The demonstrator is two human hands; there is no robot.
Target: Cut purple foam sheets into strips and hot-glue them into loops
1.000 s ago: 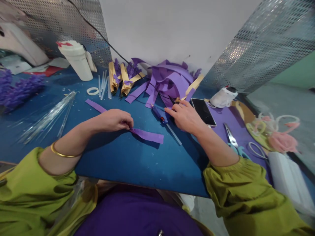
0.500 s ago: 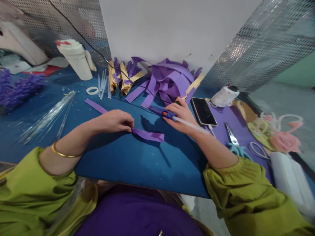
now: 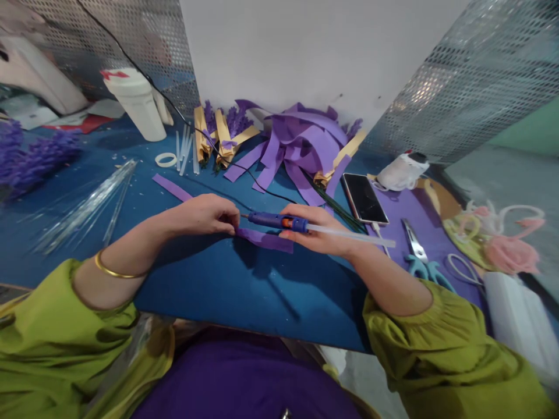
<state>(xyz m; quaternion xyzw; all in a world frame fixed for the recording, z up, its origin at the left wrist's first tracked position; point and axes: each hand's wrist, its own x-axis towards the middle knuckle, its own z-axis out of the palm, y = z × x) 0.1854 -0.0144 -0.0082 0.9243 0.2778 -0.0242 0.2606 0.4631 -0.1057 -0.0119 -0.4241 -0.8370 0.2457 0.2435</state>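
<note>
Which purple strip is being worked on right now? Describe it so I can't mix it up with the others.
On the blue table, look near the front middle, between the two hands. The purple strip lies flat there, pinned by the left hand, with the glue gun in the right hand over it. The other strips lie heaped by the back wall.

Blue worktable (image 3: 218, 291), plain white wall (image 3: 283, 52) behind it, perforated metal screens (image 3: 458, 87) slanting on both sides, grey floor (image 3: 502, 174) at right
</note>
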